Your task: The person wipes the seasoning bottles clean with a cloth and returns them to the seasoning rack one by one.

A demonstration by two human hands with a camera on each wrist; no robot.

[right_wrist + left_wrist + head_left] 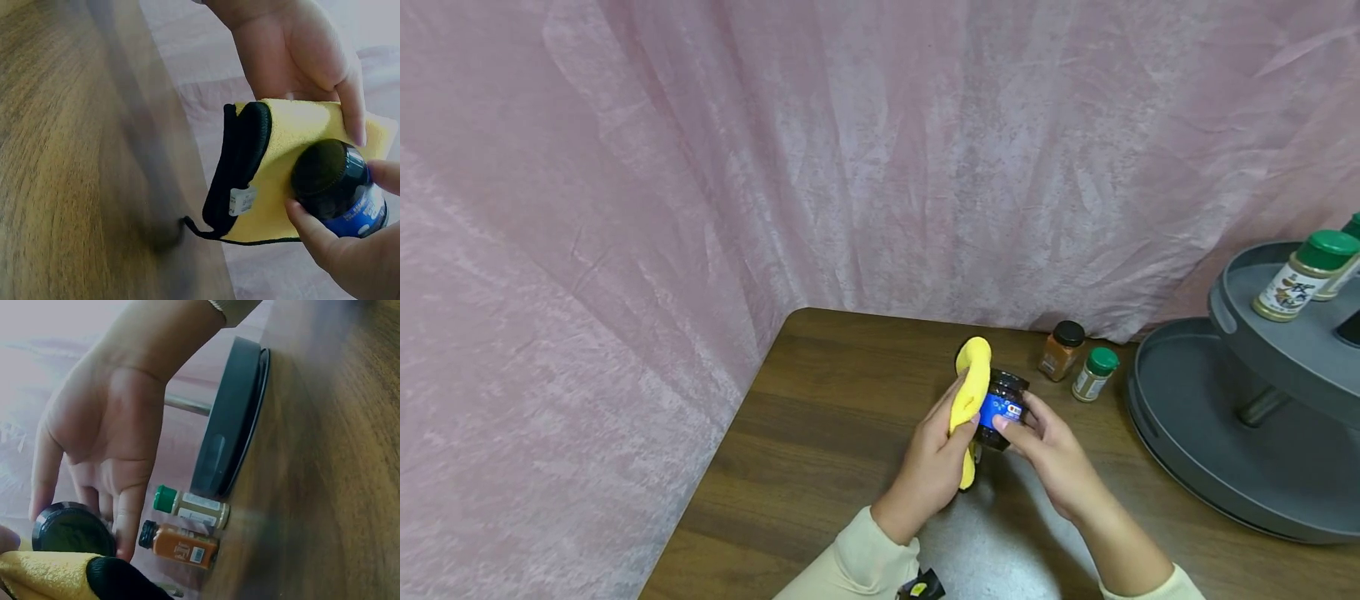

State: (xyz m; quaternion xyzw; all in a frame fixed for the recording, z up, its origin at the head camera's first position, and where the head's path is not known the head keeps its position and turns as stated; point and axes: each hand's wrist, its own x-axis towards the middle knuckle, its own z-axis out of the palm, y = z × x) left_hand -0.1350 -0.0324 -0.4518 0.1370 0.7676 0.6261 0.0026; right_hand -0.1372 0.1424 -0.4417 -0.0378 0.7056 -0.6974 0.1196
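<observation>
Above the wooden table, my right hand holds a dark glass jar with a blue label, thumb on one side and fingers on the other. My left hand grips a folded yellow cloth with black edging, its thumb on the near face. The cloth lies against the jar's left side. In the right wrist view the jar's round dark base faces the camera, in front of the yellow cloth, whose white tag and black loop show. From the left wrist, the cloth overlaps the jar's lower part.
Behind the hands stand an orange-brown spice bottle with a black cap and a green-capped spice bottle. A grey two-tier round stand is at the right, with green-capped bottles on its upper tier. Pink curtains hang behind the table.
</observation>
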